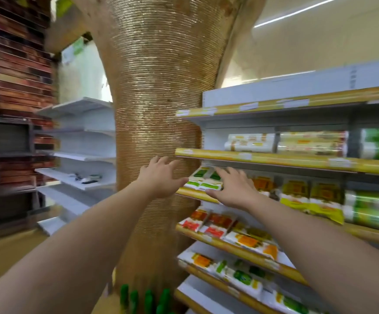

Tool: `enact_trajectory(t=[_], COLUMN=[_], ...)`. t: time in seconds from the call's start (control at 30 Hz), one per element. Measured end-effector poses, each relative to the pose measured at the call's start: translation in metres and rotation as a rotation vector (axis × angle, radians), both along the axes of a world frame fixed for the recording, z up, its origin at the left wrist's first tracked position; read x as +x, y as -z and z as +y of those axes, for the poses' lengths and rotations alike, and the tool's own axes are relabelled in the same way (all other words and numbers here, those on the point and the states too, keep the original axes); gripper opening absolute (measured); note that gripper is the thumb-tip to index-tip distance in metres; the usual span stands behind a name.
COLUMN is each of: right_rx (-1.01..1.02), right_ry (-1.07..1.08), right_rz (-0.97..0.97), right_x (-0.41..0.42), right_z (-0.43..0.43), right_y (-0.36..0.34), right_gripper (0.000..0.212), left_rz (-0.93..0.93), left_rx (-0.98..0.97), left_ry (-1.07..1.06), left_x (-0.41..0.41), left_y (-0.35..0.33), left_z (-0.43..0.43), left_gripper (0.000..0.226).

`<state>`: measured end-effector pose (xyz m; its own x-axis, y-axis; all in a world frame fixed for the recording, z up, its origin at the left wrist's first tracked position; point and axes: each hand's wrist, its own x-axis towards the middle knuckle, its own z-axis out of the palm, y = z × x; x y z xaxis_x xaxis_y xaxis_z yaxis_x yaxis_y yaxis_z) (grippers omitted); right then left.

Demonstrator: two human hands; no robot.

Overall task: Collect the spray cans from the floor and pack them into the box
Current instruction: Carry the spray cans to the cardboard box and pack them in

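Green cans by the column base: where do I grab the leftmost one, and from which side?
Grip the leftmost green can round its upper part, coming down from its left. It appears to stand upright, with other cans close on its right and the column behind, so the left side looks freest. Its lower body is out of frame.
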<state>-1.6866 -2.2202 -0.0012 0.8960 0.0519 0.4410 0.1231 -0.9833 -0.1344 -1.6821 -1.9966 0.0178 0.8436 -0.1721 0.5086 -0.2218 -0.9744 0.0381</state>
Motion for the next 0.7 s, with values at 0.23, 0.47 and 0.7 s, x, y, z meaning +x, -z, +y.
enact_trajectory(t=[0.23,0.47,0.7], right_rx=[0.027,0.032,0.035], right_ry=[-0.106,-0.156,-0.202], right_rz=[0.053,0.127,0.261], right_x=[0.089,0.159,0.226], right_z=[0.101,0.172,0.224], right_y=[0.024,0.07,0.123], right_gripper=[0.09,0.091,0.092], left_rz=[0.047,0.152,0.305], left_rx=[0.04,0.017,0.033], left_ry=[-0.103,-0.172,-0.203], left_x=[0.063,0.115,0.179], left_y=[0.024,0.072,0.151], left_z=[0.106,0.183,0.225], left_gripper=[0.084,0.082,0.083])
